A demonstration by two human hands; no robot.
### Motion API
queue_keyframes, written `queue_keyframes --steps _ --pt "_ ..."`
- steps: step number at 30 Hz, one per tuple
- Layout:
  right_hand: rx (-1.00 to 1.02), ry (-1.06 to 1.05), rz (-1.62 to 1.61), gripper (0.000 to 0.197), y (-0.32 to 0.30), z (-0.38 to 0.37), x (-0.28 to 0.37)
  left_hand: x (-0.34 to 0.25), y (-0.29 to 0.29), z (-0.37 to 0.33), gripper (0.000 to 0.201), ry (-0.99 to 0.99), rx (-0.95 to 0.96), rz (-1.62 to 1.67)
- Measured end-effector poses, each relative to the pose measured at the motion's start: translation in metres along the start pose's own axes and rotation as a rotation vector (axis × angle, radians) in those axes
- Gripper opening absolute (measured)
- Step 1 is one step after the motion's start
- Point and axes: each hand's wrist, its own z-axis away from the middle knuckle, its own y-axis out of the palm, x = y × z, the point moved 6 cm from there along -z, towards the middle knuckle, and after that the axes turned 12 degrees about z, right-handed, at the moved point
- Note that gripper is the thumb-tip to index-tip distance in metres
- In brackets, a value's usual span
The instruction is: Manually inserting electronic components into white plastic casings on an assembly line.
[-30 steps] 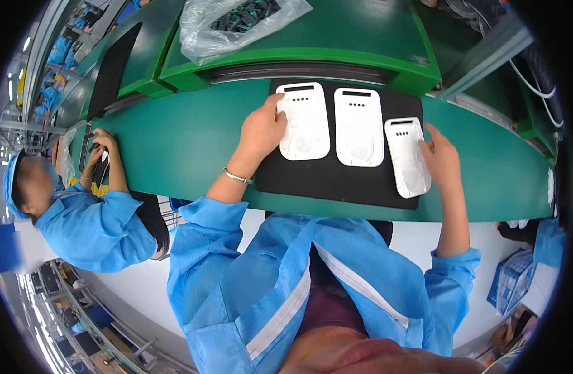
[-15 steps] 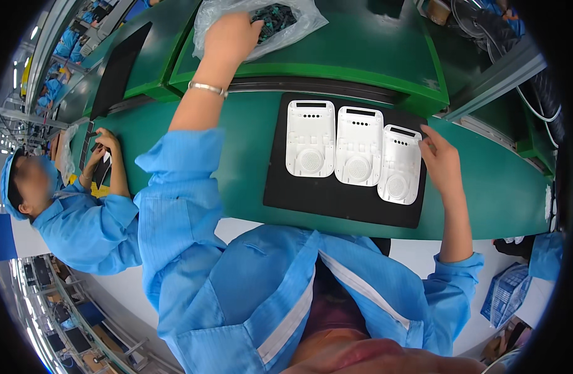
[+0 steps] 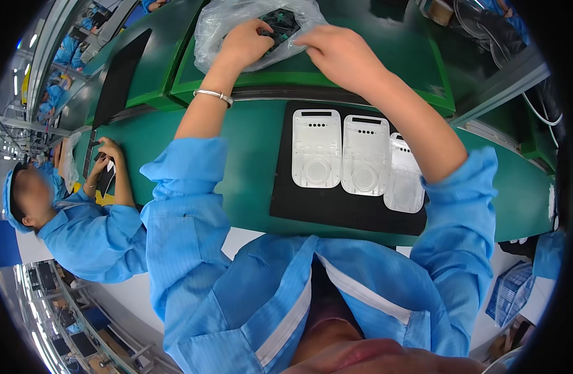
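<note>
Both of my hands are at a clear plastic bag (image 3: 211,31) of small dark parts (image 3: 283,23) at the far side. My left hand (image 3: 246,43) reaches into its mouth, with thumb and fingers curled together over the parts. What they grip is too small to tell. On the bag's right side, my right hand (image 3: 342,55) pinches the plastic rim. Nearer me, three white plastic housings lie in a row: a left one (image 3: 316,149), a middle one (image 3: 365,156) and a right one (image 3: 401,184). My right forearm partly covers the right one.
A black mat (image 3: 292,202) lies under the housings on the green table (image 3: 249,137). The bag rests on a raised green shelf (image 3: 373,56) with a bright green edge. At the left, a co-worker (image 3: 87,224) in blue handles a dark piece. A metal post (image 3: 504,90) stands at the right.
My right hand has left the right housing and moved up and left to the bag's rim. My left hand's fingers have turned inward over the dark parts.
</note>
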Motion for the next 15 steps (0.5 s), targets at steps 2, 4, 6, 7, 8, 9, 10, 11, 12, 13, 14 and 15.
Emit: queue_keyframes --steps 2,4,6,7,8,9,10,11,12,13,14,15 --pt "0.019 -0.012 0.042 0.021 0.028 -0.029 0.000 -0.003 -0.005 0.002 0.028 0.024 -0.012 0.033" --pt "0.037 -0.027 0.081 0.022 0.047 -0.051 -0.001 -0.001 -0.010 0.004 0.026 0.046 -0.026 0.064" --pt "0.294 -0.073 0.280 0.020 0.076 -0.064 -0.003 0.002 -0.016 0.007 0.025 0.104 -0.080 0.146" --pt "0.292 -0.080 0.275 0.020 0.078 -0.068 0.000 0.005 -0.018 0.009 0.025 0.100 -0.086 0.142" --pt "0.381 -0.063 0.306 0.019 0.085 -0.069 -0.002 0.009 -0.021 0.010 0.025 0.091 -0.114 0.191" --pt "0.471 -0.045 0.337 0.018 0.092 -0.070 -0.003 0.013 -0.023 0.012 0.025 0.083 -0.140 0.240" --pt "0.476 -0.048 0.336 0.018 0.092 -0.070 -0.003 0.013 -0.023 0.013 0.025 0.078 -0.142 0.242" --pt "0.476 -0.056 0.341 0.018 0.091 -0.068 -0.004 0.014 -0.022 0.014 0.025 0.059 -0.136 0.284" --pt "0.477 -0.063 0.346 0.018 0.091 -0.067 -0.004 0.015 -0.022 0.015 0.025 0.041 -0.130 0.326" --pt "0.479 -0.064 0.348 0.018 0.089 -0.066 -0.002 0.015 -0.022 0.016 0.025 0.039 -0.131 0.329" --pt "0.491 -0.076 0.381 0.019 0.089 -0.065 -0.001 0.015 -0.021 0.017 0.024 0.045 -0.119 0.321" --pt "0.504 -0.087 0.414 0.019 0.088 -0.064 0.000 0.014 -0.020 0.018 0.024 0.051 -0.106 0.313"
